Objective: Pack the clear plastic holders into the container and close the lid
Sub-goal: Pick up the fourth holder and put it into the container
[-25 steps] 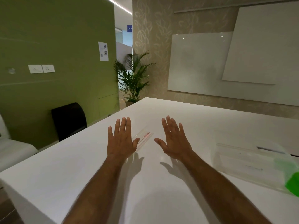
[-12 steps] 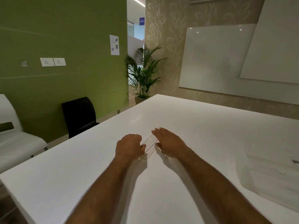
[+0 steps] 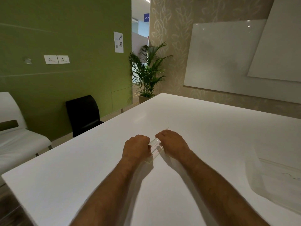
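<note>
A: Where are the hands?

B: Both are down on the white desk (image 3: 211, 128), close together. The left hand (image 3: 136, 148) is curled up like a fist. The right hand (image 3: 172, 144) is bent over too.

A: What is between them?

B: A clear plastic holder (image 3: 154, 148). It is see-through, with thin red lines on it. It lies on the desk, and both hands touch it, one on each side.

A: Are the fingers holding it?

B: The fingers of both hands are bent in tight against its sides, so it looks held from left and right. I cannot see the fingertips, they are tucked under.

A: Where is the container?

B: The clear container (image 3: 276, 181) sits on the desk far off to the right, well apart from the hands. It is blurry, so I cannot tell what is in it.

A: Anything else?

B: A black chair (image 3: 83, 115) and a white chair (image 3: 14, 137) stand by the green wall, and a plant (image 3: 147, 72) is behind the desk.
</note>
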`<state>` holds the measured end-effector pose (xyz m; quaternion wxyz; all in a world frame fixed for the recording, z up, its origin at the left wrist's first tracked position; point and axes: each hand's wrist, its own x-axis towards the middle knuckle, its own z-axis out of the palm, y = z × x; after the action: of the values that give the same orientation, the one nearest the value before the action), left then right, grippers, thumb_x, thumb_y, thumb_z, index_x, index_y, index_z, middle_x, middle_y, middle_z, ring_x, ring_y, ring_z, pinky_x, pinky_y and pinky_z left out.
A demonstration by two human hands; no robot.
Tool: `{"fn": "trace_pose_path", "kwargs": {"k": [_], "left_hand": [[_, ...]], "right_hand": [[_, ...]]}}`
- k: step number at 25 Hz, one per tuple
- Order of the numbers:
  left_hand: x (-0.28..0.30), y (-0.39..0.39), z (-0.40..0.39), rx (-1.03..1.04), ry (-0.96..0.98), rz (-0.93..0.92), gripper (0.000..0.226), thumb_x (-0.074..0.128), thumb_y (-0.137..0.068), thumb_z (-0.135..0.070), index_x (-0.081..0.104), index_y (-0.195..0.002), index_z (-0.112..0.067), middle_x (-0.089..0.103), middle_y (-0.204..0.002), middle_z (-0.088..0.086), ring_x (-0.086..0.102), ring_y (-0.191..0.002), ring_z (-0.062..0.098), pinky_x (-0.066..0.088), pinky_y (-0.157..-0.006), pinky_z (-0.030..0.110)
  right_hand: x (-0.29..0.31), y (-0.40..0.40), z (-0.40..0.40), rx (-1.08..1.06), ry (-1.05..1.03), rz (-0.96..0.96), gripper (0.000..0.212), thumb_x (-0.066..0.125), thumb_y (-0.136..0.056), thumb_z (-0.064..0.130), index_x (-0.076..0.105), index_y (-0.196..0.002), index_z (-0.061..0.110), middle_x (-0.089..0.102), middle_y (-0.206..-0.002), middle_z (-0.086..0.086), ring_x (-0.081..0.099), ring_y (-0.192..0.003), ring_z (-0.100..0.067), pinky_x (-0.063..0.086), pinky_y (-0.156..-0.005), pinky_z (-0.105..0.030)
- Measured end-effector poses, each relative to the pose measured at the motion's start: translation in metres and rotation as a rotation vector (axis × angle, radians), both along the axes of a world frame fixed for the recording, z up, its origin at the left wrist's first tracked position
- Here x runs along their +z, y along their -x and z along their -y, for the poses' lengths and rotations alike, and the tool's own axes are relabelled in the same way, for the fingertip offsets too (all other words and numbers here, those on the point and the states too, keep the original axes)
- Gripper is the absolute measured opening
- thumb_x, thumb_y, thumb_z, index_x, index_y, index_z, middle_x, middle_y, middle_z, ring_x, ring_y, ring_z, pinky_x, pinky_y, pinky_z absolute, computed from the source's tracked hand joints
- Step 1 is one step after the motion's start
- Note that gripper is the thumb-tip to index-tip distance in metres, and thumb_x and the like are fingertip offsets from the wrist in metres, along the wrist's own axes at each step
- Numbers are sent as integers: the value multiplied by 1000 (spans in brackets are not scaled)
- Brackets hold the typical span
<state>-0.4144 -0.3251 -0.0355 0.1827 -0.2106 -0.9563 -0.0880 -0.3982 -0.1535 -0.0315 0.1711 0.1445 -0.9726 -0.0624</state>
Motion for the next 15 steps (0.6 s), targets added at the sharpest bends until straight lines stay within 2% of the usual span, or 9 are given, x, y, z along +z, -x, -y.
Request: {"fn": "trace_pose_path", "kwargs": {"k": [3, 7, 10, 13, 15], "left_hand": [[-2, -4, 1, -22, 4, -33, 18, 60, -86, -35, 65, -82, -18, 67, -84, 2, 56, -66, 20, 38, -56, 28], [-3, -15, 3, -99, 8, -126, 22, 55, -93, -34, 67, -89, -16, 68, -88, 2, 63, -76, 23, 40, -57, 30], [-3, -25, 5, -170, -11, -195, 22, 56, -94, -32, 70, -92, -15, 70, -89, 1, 64, -79, 22, 47, -60, 31], [8, -40, 6, -259, -32, -289, 8, 73, -82, -21, 72, -79, -14, 72, -77, 1, 65, -71, 23, 50, -51, 29], [16, -48, 3, -312, -2, -373, 16, 83, -64, -8, 67, -66, -13, 67, -63, 0, 61, -58, 24, 46, -41, 26]], "right_hand": [[3, -9, 0, -28, -37, -23, 28, 58, -91, 17, 56, -119, 14, 64, -120, -4, 57, -111, -26, 49, -87, -39], [9, -27, -2, -115, -70, -49, 16, 49, -94, 16, 54, -109, 16, 67, -101, -1, 59, -93, -25, 47, -73, -37], [17, -47, -4, -128, -103, -77, 14, 56, -87, 12, 57, -101, 16, 66, -89, 0, 60, -82, -24, 47, -65, -36], [23, -70, -6, -88, -172, -217, 18, 77, -64, 9, 63, -72, 18, 61, -59, 3, 57, -55, -19, 45, -43, -30], [24, -82, -9, -31, -192, -307, 20, 78, -59, 7, 62, -64, 17, 58, -53, 3, 54, -49, -19, 42, -38, -29]]}}
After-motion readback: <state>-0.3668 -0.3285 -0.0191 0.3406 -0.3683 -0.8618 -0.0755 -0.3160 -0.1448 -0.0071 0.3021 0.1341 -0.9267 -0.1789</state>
